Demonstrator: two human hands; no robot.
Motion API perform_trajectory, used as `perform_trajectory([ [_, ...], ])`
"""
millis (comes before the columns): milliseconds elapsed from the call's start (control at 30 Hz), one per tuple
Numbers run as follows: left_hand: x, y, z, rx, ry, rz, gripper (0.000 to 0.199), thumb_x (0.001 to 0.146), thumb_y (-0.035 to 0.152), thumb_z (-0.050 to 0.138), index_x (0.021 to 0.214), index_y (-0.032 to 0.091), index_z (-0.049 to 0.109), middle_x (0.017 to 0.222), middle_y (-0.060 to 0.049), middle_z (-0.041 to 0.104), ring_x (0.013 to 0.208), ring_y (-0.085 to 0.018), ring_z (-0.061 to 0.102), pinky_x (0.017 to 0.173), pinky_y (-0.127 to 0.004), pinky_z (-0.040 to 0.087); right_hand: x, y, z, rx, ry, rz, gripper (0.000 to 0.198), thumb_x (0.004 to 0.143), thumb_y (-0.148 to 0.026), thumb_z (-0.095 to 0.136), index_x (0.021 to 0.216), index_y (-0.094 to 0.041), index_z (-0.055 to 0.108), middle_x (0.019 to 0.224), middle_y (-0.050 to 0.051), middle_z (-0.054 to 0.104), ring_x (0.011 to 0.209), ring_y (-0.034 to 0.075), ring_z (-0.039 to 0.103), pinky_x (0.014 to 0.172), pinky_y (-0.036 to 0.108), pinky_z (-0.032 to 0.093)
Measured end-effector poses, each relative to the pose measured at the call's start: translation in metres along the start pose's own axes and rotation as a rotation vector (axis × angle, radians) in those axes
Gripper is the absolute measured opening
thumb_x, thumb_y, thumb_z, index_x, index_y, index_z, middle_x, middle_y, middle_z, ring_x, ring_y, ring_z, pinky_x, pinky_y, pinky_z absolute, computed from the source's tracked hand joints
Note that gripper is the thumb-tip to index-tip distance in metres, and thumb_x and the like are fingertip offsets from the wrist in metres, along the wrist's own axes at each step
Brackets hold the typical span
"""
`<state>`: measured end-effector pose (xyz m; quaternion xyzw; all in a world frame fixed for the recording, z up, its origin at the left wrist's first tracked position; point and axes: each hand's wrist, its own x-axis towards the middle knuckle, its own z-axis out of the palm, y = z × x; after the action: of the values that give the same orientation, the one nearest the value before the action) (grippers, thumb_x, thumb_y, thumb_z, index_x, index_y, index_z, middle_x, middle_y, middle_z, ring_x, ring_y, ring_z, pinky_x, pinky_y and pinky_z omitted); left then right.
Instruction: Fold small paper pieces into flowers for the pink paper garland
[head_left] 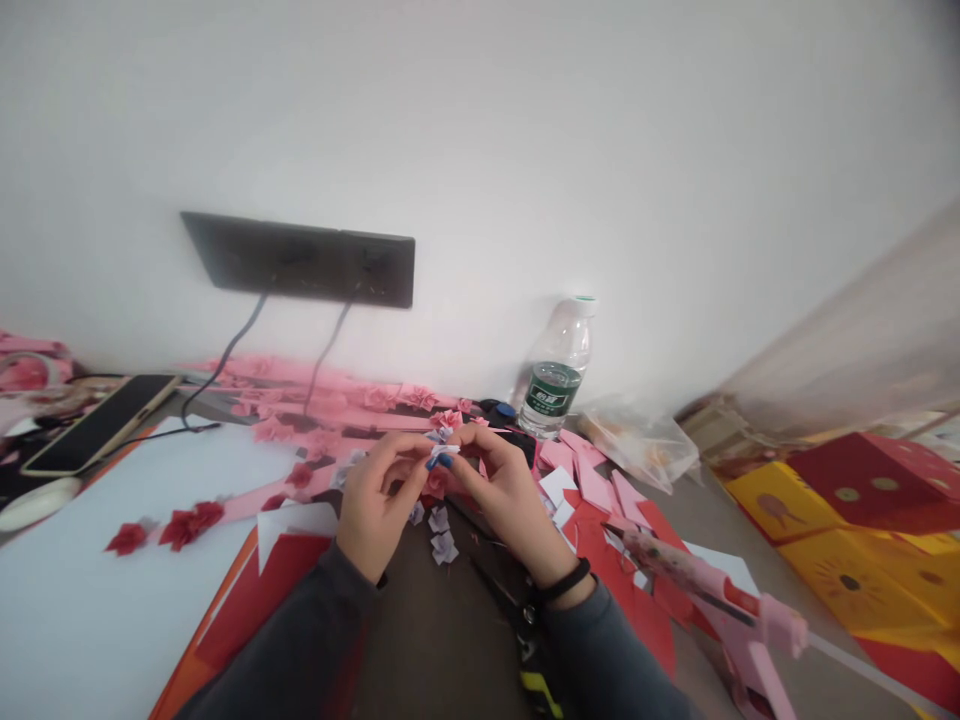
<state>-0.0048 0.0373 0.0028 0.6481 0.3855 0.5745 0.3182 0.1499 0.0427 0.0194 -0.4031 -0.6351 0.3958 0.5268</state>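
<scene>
Between the fingertips of my left hand [382, 495] and my right hand [510, 495] is a small pale lilac paper flower [444, 452]. Both hands pinch it, thumbs toward me, above the dark table. Just below lie several loose lilac paper flowers [443, 546]. Behind the hands are pink paper flowers [448, 420]. Under my right forearm rests a pair of black scissors [525, 615] with a yellow-green mark on the handle. A pink hot glue gun [697, 580] lies to the right, its tip pointing left.
A water bottle [556, 375] stands by the wall, with a plastic bag [645, 445] beside it. Red flowers [187, 525] and a white sheet [82, 590] lie left, near a phone [101, 422]. Yellow and red boxes [847, 570] stand right. Cables hang from a wall socket panel [307, 262].
</scene>
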Motion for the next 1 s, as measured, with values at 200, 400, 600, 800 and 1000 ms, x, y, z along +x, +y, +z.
perform_trajectory([
  [200,0.000,-0.002,-0.005,0.101,-0.034,0.042,0.019,0.090,0.016,0.057,0.101,0.022,0.070,0.098,-0.005,0.070,0.095,-0.019,0.067,0.079,-0.026,0.056,0.000,-0.001,-0.001,0.039,0.012,0.026,0.015,0.084,-0.032,0.066,0.079,-0.019,0.064,0.078,0.002,0.063,0.074,0.016,0.056,0.068,0.027,0.046],
  [400,0.001,-0.002,-0.003,0.060,-0.052,0.024,0.021,0.090,0.017,0.057,0.103,0.022,0.072,0.100,-0.006,0.069,0.093,-0.020,0.067,0.075,-0.027,0.056,0.000,-0.002,-0.002,0.086,0.030,0.029,0.016,0.083,-0.033,0.069,0.078,-0.019,0.065,0.077,0.002,0.064,0.073,0.016,0.056,0.066,0.027,0.047],
  [600,0.001,-0.001,-0.004,0.118,-0.064,0.051,0.021,0.089,0.018,0.059,0.103,0.022,0.074,0.097,-0.006,0.070,0.087,-0.019,0.068,0.073,-0.027,0.056,0.001,-0.001,-0.002,0.119,0.053,0.043,0.021,0.079,-0.038,0.072,0.072,-0.019,0.065,0.071,0.002,0.063,0.069,0.017,0.057,0.063,0.028,0.050],
  [800,0.002,0.005,-0.005,0.246,-0.050,0.144,0.021,0.090,0.016,0.057,0.103,0.021,0.073,0.096,-0.005,0.071,0.083,-0.017,0.068,0.073,-0.025,0.054,0.000,0.000,-0.003,0.135,0.039,0.068,0.023,0.079,-0.041,0.073,0.074,-0.020,0.066,0.073,0.002,0.063,0.070,0.017,0.058,0.062,0.029,0.051],
  [1000,0.003,0.008,-0.004,0.286,-0.051,0.173,0.017,0.090,0.015,0.056,0.098,0.019,0.070,0.092,-0.005,0.070,0.078,-0.015,0.067,0.067,-0.023,0.053,0.001,0.000,-0.005,0.087,0.037,0.023,0.020,0.081,-0.037,0.071,0.074,-0.020,0.064,0.073,0.001,0.063,0.069,0.016,0.057,0.065,0.029,0.048],
])
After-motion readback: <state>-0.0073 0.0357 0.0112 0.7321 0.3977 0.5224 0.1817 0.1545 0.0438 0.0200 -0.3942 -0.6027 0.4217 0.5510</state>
